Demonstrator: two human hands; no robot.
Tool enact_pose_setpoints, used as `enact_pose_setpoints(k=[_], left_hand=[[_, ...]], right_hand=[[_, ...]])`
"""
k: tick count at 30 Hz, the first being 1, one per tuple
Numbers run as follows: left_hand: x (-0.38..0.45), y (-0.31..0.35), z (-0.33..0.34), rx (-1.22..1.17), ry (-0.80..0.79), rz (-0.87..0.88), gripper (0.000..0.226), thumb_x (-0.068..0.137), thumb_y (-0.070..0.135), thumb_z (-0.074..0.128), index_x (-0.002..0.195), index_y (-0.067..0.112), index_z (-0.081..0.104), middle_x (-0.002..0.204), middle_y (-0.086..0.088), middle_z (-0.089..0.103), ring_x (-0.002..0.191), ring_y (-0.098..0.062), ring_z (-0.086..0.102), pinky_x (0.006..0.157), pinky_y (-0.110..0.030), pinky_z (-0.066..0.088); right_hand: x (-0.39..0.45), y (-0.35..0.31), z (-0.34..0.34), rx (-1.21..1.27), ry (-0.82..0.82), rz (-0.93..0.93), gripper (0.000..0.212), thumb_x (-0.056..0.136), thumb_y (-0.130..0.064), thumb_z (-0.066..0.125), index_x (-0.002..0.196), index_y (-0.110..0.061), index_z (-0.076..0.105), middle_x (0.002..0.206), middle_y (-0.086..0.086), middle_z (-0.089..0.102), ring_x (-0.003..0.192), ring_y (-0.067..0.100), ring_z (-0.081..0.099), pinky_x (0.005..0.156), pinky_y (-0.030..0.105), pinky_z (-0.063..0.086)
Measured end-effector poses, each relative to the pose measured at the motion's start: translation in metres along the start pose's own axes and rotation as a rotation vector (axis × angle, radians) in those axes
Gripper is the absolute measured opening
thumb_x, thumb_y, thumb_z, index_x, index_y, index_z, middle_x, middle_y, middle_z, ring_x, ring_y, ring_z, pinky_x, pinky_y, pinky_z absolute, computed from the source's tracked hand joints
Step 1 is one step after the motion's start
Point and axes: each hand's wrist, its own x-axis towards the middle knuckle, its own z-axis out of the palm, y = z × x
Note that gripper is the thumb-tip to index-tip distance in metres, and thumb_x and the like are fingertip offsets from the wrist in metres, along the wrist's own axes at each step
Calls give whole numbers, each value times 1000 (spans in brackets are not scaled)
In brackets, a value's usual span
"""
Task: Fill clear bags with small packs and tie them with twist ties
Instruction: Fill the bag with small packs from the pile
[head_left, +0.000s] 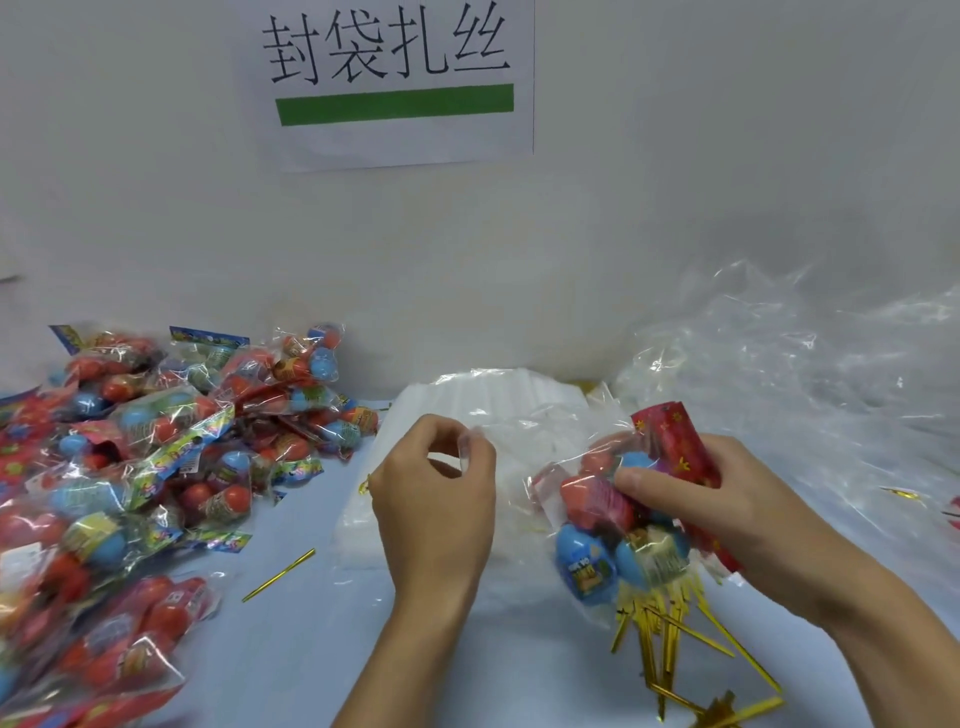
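Note:
My right hand (727, 499) grips a small pack (613, 525) of red and blue eggs with a red patterned header card (680, 447). My left hand (436, 499) pinches the thin edge of a clear bag (483, 441) above a stack of clear bags (467, 410) lying flat in the middle. Several gold twist ties (670, 639) lie under and in front of the pack. One more gold twist tie (280, 576) lies alone to the left of my left arm.
A big heap of small packs (130, 467) covers the table's left side. Crumpled clear plastic (805, 364) fills the back right. A paper sign (389, 78) hangs on the white wall behind the table.

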Motion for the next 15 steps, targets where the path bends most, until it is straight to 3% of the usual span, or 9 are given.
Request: enact_pose_setpoints(k=[2,4,8,11,13,15], left_hand=[[0,0,0,-4,-9,11,23,86,20,69,66,28,60,73,22,64,67,-6,59,57,-15,43],[-2,0,1,10,-57,59,21,86,22,69,67,27,60,68,15,64,70,-7,59,60,-11,42],[-9,0,5,106,-198,151,18,87,29,69,73,27,58,65,11,60,65,-9,57,58,-20,46],[-11,0,6,135,-292,216,13,87,33,70,80,30,59,63,11,57,66,-8,56,54,-14,43],[-13,1,8,141,-354,293,12,90,32,68,83,29,58,69,13,57,75,-5,56,59,-11,43],[-15,3,10,122,-359,357,13,93,27,66,84,26,57,80,13,56,84,-3,54,62,-8,42]], right_hand=[[1,0,2,-55,67,-28,41,66,-65,83,80,-27,75,64,0,69,56,13,65,49,25,51],[2,2,7,-72,139,-25,43,62,-67,77,82,-28,76,64,-2,71,51,7,64,46,21,48],[10,9,17,5,373,-16,47,61,-67,73,78,-24,73,67,0,73,58,11,71,46,23,52],[16,15,22,85,544,12,41,76,-56,77,79,-16,70,70,5,73,64,19,74,49,31,57],[19,18,30,93,590,40,37,81,-53,75,83,-17,70,75,5,74,70,20,75,55,39,62],[19,17,40,78,552,44,40,76,-61,71,90,-23,68,80,-1,75,71,13,75,60,37,63]])
